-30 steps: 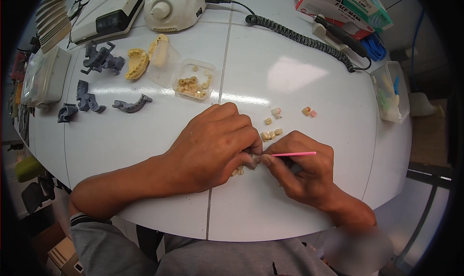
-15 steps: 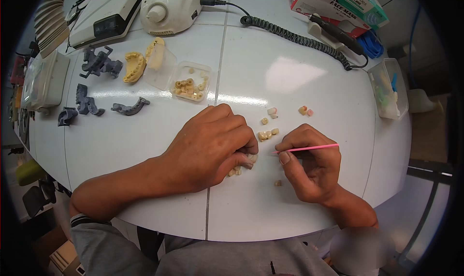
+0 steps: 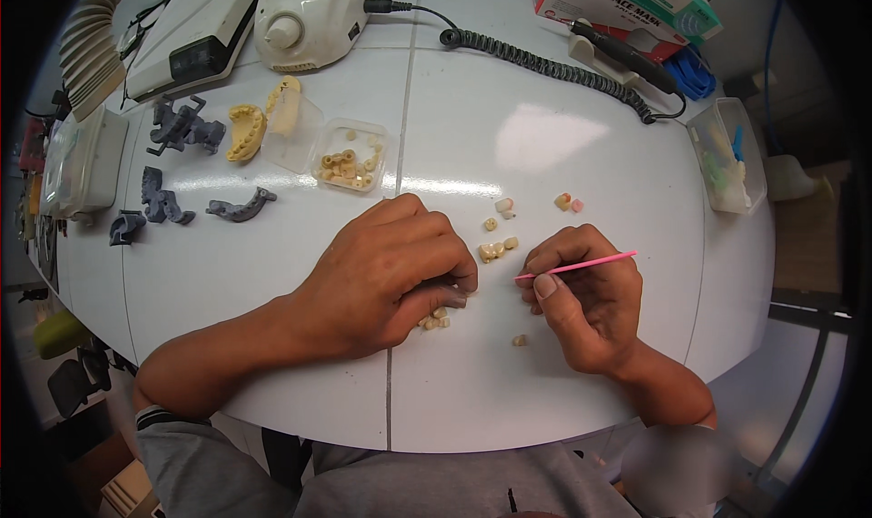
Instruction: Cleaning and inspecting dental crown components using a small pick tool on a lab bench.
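Observation:
My left hand (image 3: 391, 277) is closed over the table in a pinch, with a tooth-coloured dental crown mostly hidden between finger and thumb. A small cluster of crowns (image 3: 436, 320) lies under its thumb. My right hand (image 3: 586, 305) grips a thin pink applicator stick (image 3: 595, 263), whose tip points left toward the left hand. Beyond the two hands are a dental bridge (image 3: 493, 250), a small crown (image 3: 490, 224), a white and pink piece (image 3: 504, 206) and an orange-tinted piece (image 3: 563, 201). One more crown (image 3: 520, 341) sits near the right wrist.
At the left lie grey printed dental models (image 3: 186, 126) and a yellow dental cast (image 3: 246, 132). An open clear box (image 3: 349, 180) holds several crowns. Behind stand a white control unit (image 3: 307, 23), a coiled cord (image 3: 545, 68), a handpiece (image 3: 627, 55) and a mask box (image 3: 627, 9). A plastic tub (image 3: 727, 168) is at right.
The crown in my left fingertips showed more before and is now mostly covered. The pink stick has tilted more steeply, its back end higher. The whole view has shifted slightly.

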Demonstrator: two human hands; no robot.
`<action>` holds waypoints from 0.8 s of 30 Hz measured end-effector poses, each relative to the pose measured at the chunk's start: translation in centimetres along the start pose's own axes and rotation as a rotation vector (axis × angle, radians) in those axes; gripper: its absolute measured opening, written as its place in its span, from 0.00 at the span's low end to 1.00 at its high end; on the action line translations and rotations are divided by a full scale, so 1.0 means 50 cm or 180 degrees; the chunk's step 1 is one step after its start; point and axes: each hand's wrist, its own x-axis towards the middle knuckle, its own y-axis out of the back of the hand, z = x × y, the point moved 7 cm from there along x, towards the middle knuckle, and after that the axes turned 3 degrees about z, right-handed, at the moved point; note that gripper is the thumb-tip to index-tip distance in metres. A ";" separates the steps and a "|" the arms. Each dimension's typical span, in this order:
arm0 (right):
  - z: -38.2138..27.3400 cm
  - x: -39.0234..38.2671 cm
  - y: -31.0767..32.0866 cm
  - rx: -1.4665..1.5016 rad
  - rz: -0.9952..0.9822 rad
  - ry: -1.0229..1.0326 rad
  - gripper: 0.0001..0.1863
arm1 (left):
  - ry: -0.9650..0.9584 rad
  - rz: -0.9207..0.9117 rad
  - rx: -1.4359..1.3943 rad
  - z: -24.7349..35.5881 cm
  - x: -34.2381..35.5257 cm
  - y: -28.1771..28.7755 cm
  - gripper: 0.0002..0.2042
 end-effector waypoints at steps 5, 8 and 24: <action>0.001 0.001 0.003 0.0012 0.0008 -0.0144 0.04 | -0.0097 -0.0062 0.0030 0.005 0.000 0.000 0.11; 0.000 0.002 0.002 -0.0062 -0.0029 -0.0219 0.04 | -0.0121 0.0005 -0.0034 0.008 -0.001 0.003 0.11; -0.002 -0.002 -0.004 -0.0302 -0.0075 -0.0158 0.03 | -0.0069 0.0107 -0.0067 0.015 -0.001 0.007 0.13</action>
